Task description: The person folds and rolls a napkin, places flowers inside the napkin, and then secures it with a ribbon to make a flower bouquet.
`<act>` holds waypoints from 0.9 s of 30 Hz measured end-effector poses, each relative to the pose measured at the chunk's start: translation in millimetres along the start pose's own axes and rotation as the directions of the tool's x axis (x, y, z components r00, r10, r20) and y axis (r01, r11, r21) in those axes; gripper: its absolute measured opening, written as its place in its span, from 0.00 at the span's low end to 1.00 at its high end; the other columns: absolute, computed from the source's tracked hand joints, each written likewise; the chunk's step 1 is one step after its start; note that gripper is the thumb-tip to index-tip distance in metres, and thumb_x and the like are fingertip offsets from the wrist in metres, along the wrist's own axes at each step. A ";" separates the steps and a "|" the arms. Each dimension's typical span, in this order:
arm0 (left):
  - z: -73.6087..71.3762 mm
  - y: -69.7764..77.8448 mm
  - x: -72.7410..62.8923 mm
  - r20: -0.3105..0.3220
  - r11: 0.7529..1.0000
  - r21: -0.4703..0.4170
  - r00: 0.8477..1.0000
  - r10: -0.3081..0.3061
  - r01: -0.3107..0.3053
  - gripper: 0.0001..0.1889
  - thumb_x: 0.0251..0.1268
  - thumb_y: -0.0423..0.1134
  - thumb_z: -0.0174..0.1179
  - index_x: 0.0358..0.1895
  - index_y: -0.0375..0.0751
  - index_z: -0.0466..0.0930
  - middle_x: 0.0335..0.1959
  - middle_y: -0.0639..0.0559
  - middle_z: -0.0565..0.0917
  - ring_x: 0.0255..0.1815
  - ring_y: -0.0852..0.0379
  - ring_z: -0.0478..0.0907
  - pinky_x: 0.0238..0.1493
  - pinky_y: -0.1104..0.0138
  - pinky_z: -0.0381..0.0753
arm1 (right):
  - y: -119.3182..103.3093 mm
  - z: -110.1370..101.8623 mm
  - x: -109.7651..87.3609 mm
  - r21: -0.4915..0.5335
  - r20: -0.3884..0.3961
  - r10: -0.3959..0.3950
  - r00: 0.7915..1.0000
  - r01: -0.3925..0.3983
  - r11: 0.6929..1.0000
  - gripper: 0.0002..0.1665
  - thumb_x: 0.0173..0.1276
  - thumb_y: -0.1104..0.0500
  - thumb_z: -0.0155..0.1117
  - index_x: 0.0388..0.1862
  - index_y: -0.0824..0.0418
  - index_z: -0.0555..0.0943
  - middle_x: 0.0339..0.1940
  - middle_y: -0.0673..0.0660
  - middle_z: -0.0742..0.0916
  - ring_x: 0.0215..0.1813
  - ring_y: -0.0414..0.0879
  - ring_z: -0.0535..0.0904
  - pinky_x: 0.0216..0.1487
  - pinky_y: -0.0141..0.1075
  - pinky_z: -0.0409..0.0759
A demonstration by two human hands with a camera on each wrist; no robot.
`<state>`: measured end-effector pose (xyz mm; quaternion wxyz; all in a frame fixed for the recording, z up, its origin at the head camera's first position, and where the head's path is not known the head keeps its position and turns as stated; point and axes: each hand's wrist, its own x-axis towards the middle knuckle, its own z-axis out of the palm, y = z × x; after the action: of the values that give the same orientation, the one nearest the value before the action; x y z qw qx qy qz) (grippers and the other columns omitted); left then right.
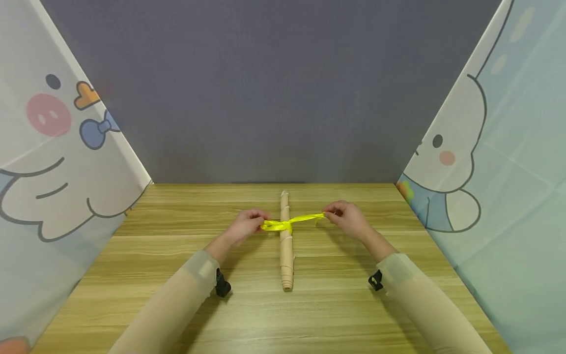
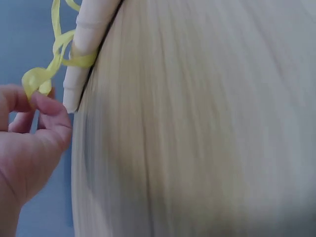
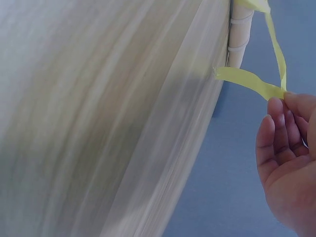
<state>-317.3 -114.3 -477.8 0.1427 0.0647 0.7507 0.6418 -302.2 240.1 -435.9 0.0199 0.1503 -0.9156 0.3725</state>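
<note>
A rolled beige sheet [image 1: 287,260] lies lengthwise on the wooden table, its near end showing a spiral of layers. Round its middle runs a yellow ribbon [image 1: 286,226], knotted on top. To the left of the roll, my left hand [image 1: 244,226] pinches a loop of the ribbon [image 2: 38,79] between thumb and fingers. Out on the other side, my right hand [image 1: 349,219] pinches the ribbon's other length between thumb and forefinger. That length [image 1: 307,217] stretches from the knot to the fingers, and a short free tail [image 3: 242,75] hangs past the pinch.
Pale thin bands [image 1: 286,239] circle the roll above and below the ribbon. A grey panel [image 1: 274,98] stands behind the wooden table [image 1: 336,314]. Cartoon-printed curtains [image 1: 110,172] flank it on both sides. Each wrist wears a small black camera mount [image 1: 222,285].
</note>
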 end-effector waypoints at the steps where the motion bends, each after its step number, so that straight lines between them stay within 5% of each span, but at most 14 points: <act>1: -2.5 -0.5 -1.1 0.015 0.999 0.042 1.000 0.008 -0.008 0.14 0.83 0.28 0.52 0.60 0.25 0.84 0.54 0.43 0.84 0.38 0.57 0.74 0.43 0.66 0.80 | 0.6 0.2 0.2 -0.003 0.000 -0.001 1.000 0.001 1.000 0.13 0.83 0.56 0.68 0.56 0.62 0.91 0.47 0.57 0.88 0.40 0.45 0.82 0.38 0.36 0.82; 5: -11.8 1.4 -5.9 0.097 0.986 0.162 0.995 0.012 -0.028 0.14 0.83 0.31 0.56 0.62 0.29 0.84 0.51 0.43 0.85 0.38 0.56 0.73 0.41 0.66 0.76 | 2.4 0.8 0.8 -0.008 -0.001 -0.001 1.000 0.001 1.000 0.13 0.83 0.56 0.67 0.56 0.62 0.91 0.47 0.57 0.88 0.40 0.45 0.81 0.38 0.36 0.81; 13: -21.7 5.4 -10.6 0.208 0.976 0.217 0.977 -0.037 -0.009 0.20 0.83 0.43 0.64 0.67 0.35 0.83 0.60 0.42 0.86 0.58 0.50 0.82 0.55 0.62 0.84 | 3.6 1.2 0.8 -0.003 -0.005 0.012 1.000 -0.012 1.000 0.12 0.83 0.56 0.68 0.55 0.62 0.91 0.46 0.58 0.88 0.38 0.45 0.81 0.37 0.35 0.81; 17: -24.6 3.6 -12.5 0.217 0.958 0.279 0.976 0.008 -0.070 0.18 0.81 0.43 0.67 0.64 0.37 0.87 0.54 0.45 0.89 0.51 0.51 0.83 0.50 0.63 0.83 | 5.4 0.8 0.1 -0.014 -0.007 0.004 1.000 -0.004 1.000 0.12 0.83 0.56 0.69 0.55 0.61 0.91 0.47 0.58 0.89 0.38 0.45 0.82 0.38 0.36 0.81; 22: -30.5 -3.1 -14.5 0.184 0.905 0.384 0.976 0.116 -0.180 0.11 0.80 0.38 0.67 0.56 0.37 0.91 0.43 0.45 0.91 0.36 0.57 0.77 0.38 0.67 0.78 | 12.0 -1.1 -0.6 -0.026 -0.004 -0.025 1.000 0.025 0.999 0.10 0.82 0.58 0.69 0.53 0.62 0.91 0.46 0.59 0.91 0.40 0.45 0.81 0.39 0.36 0.81; 27: -39.4 -8.4 -17.4 0.181 0.886 0.413 0.973 0.145 -0.209 0.09 0.77 0.33 0.69 0.53 0.33 0.92 0.43 0.44 0.93 0.36 0.58 0.81 0.37 0.68 0.80 | 20.3 -1.3 -1.0 -0.031 0.012 -0.012 1.000 0.012 0.999 0.08 0.81 0.59 0.70 0.51 0.61 0.91 0.43 0.56 0.91 0.39 0.45 0.82 0.39 0.36 0.81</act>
<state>-311.8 -157.9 -478.5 0.1200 0.2094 0.8521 0.4645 -307.1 255.0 -448.8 0.0190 0.1578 -0.9204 0.3571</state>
